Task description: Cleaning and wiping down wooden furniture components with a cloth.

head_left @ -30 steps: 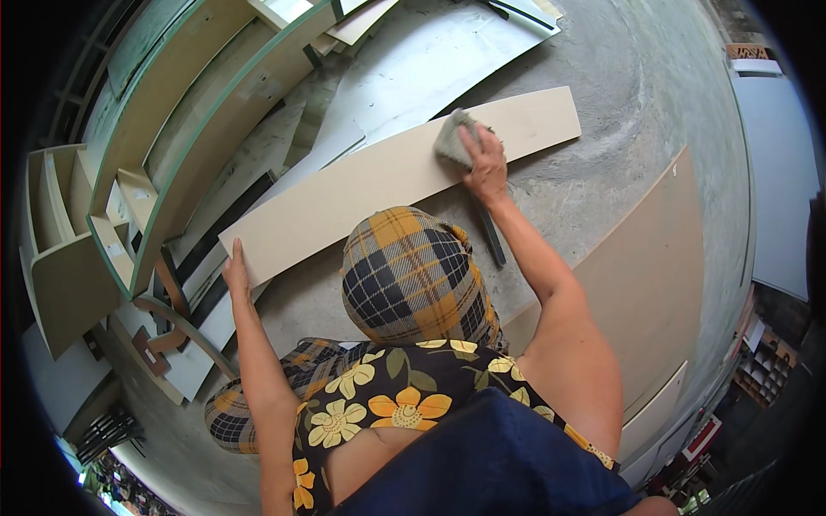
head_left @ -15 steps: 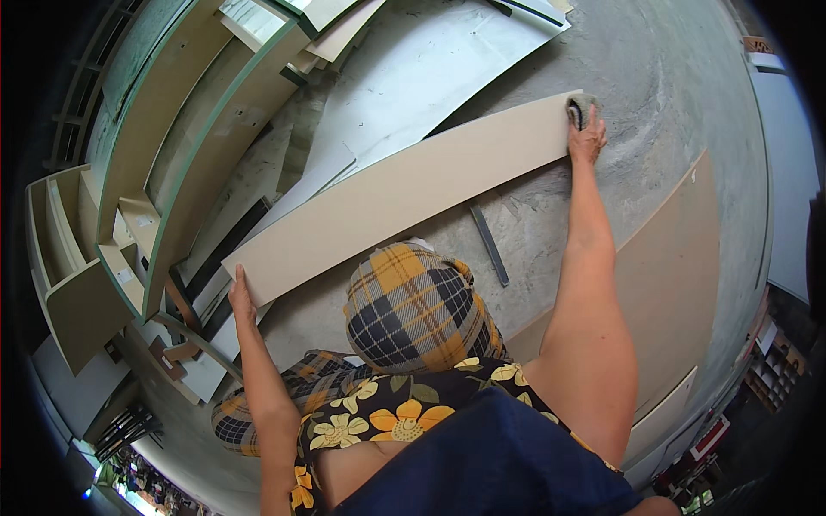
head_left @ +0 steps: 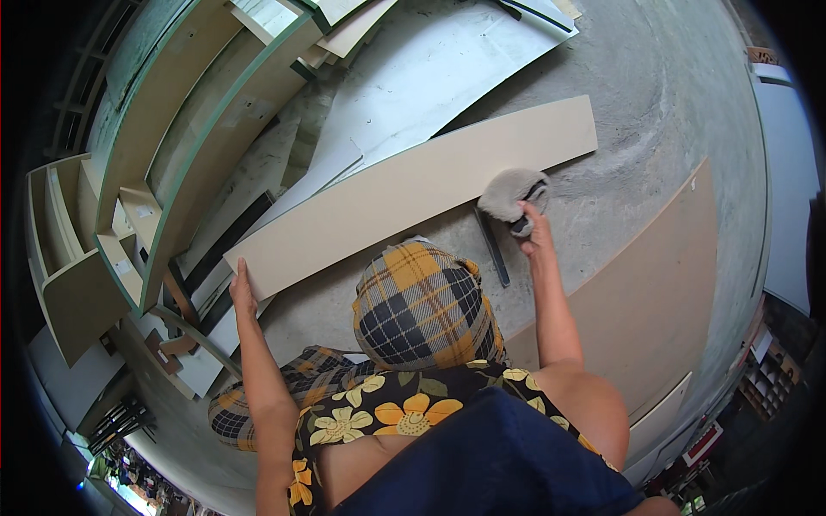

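Note:
A long beige board (head_left: 413,189) lies slantwise in front of me, above my plaid-covered knee. At its left end is my left hand (head_left: 243,291), gripping the edge with the thumb side up along the face. My right hand (head_left: 535,230) is closed on a grey fluffy pad (head_left: 508,194) with a dark inner side. The pad overlaps the board's lower edge, toward the right end. Whether it presses on the face cannot be made out.
A dark narrow strip (head_left: 493,249) lies on the concrete floor under the board. White panels (head_left: 430,73) are stacked beyond it. Curved green-edged shelving (head_left: 202,142) stands at the left, and a large brown sheet (head_left: 654,275) lies at the right.
My right hand has come from the board's far right end toward me and leftward, bringing the fluffy pad, which now shows more fully. My left hand stays at the left end.

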Motion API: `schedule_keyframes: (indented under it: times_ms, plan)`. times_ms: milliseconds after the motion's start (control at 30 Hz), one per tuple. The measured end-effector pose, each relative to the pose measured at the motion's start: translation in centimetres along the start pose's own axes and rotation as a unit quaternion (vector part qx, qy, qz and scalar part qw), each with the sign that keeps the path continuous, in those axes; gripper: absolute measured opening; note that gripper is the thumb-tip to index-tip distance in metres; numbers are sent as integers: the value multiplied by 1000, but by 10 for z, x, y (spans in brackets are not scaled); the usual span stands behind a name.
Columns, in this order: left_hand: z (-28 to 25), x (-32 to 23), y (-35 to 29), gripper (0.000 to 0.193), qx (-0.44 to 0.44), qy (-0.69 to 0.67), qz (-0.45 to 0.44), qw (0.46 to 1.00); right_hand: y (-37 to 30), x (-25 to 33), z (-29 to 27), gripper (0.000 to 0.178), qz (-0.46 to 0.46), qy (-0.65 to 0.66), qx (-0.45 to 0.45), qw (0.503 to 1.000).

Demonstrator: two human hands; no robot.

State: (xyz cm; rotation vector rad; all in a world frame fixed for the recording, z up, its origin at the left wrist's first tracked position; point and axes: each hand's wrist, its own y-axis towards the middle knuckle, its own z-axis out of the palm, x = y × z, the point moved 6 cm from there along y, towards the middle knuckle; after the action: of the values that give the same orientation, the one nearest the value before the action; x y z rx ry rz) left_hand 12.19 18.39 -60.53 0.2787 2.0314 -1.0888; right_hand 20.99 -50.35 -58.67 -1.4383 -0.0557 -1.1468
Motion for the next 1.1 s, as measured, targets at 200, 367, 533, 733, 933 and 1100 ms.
schedule_keyframes:
  times_ms: [200,367,533,733,933,1100]
  plan:
    - [12,-4,-6,77,2,17,12,1000,2,-30,46,48,85,140,110,980]
    - [18,-15,-17,74,-95,116,74,986,14,-36,48,44,87,155,140,974]
    - [9,-19,-22,80,-187,220,92,953,9,-29,52,41,57,119,126,983]
    - [13,-52,-27,88,-225,253,88,937,16,3,76,38,11,116,141,983]
    - [20,-52,-22,91,-202,202,76,955,38,29,107,32,-21,111,170,979]
    - [11,-32,-13,89,-192,130,46,972,53,36,129,30,-28,64,164,984]
